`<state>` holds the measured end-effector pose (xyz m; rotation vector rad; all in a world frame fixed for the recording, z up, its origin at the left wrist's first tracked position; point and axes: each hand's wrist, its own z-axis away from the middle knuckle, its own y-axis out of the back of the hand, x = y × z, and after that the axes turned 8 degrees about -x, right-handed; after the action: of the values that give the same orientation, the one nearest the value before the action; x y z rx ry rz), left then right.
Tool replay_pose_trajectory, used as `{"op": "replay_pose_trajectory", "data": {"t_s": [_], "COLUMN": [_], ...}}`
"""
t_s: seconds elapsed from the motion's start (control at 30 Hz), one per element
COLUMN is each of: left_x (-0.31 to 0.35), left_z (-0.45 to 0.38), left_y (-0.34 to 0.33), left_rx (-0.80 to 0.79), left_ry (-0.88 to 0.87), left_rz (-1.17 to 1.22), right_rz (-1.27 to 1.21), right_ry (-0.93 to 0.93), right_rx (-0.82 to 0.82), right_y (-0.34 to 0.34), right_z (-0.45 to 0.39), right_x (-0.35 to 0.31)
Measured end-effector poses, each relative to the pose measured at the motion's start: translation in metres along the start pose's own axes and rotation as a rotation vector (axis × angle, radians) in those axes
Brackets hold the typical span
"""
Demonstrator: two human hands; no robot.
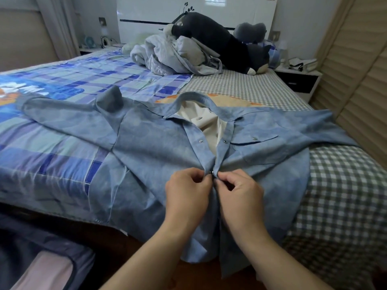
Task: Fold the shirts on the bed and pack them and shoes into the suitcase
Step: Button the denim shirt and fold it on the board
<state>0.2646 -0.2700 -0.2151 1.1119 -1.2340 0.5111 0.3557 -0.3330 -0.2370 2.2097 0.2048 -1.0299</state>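
Note:
A blue denim-look shirt (159, 143) lies face up across the bed (62, 130), sleeves spread to both sides, collar toward the headboard, hem hanging over the near edge. Its front is open at the top, showing a cream lining. My left hand (187, 190) pinches the left front edge at a metal snap. My right hand (239, 191) pinches the right front edge right beside it, so the two edges meet between my fingers. An open suitcase (41, 262) with dark lining and a pink panel lies on the floor at the lower left.
A heap of grey-white bedding (171, 53) and dark plush toys (222, 40) lie by the white headboard. Nightstands (297, 78) flank the bed. Slatted wardrobe doors (360, 80) stand on the right. A checked sheet (335, 195) covers the bed's right side.

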Motion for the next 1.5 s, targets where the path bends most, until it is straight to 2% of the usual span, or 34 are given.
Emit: {"op": "replay_pose_trajectory", "data": {"t_s": [0.33,0.47,0.63,0.7,0.73,0.8,0.83,0.87,0.9,0.97,1.0,1.03,1.1,1.17,1.3,1.43,1.5], "left_x": [-0.004,-0.007,0.003,0.003,0.002,-0.001,-0.001,0.001,0.004,0.013,0.016,0.016,0.008,-0.002,0.001,0.001,0.001], "left_z": [0.002,0.002,0.009,0.013,0.014,0.016,0.015,0.011,0.005,-0.009,-0.019,-0.028,-0.042,-0.049,-0.055,-0.057,-0.050], "left_y": [-0.003,-0.001,0.013,0.016,0.017,0.021,0.025,0.028,0.031,0.035,0.033,0.028,0.016,0.004,-0.012,-0.012,-0.006], "left_rx": [-0.037,-0.043,-0.076,-0.198,-0.292,-0.442,-0.456,-0.401,-0.288,-0.017,0.063,0.080,0.007,-0.008,0.031,0.031,0.091], "left_ry": [-0.101,-0.143,-0.283,-0.284,-0.256,-0.128,-0.081,-0.079,-0.107,-0.122,-0.065,0.016,0.152,0.203,0.199,0.143,0.069], "left_rz": [-0.172,-0.271,-0.341,-0.440,-0.529,-0.688,-0.716,-0.697,-0.643,-0.421,-0.318,-0.263,-0.291,-0.312,-0.246,0.166,0.211], "right_rz": [0.090,0.219,0.393,0.481,0.583,0.722,0.740,0.711,0.657,0.509,0.426,0.389,0.369,0.242,0.006,-0.181,-0.235], "right_ry": [0.063,0.064,0.202,0.229,0.213,0.037,-0.055,-0.094,-0.097,-0.015,-0.042,-0.131,-0.333,-0.415,-0.459,-0.408,-0.349], "right_rx": [-0.019,-0.032,-0.032,-0.132,-0.246,-0.565,-0.649,-0.631,-0.532,-0.150,-0.071,-0.099,-0.235,-0.231,-0.110,0.022,0.107], "right_y": [-0.001,0.000,0.023,0.034,0.036,0.039,0.043,0.048,0.052,0.055,0.054,0.049,0.031,0.014,-0.010,-0.012,-0.004], "right_z": [0.004,0.009,0.015,0.018,0.022,0.025,0.024,0.019,0.012,-0.009,-0.021,-0.031,-0.045,-0.051,-0.057,-0.051,-0.047], "right_x": [0.003,-0.003,-0.015,-0.017,-0.018,-0.021,-0.022,-0.024,-0.026,-0.030,-0.029,-0.026,-0.012,-0.004,-0.005,-0.011,-0.014]}}
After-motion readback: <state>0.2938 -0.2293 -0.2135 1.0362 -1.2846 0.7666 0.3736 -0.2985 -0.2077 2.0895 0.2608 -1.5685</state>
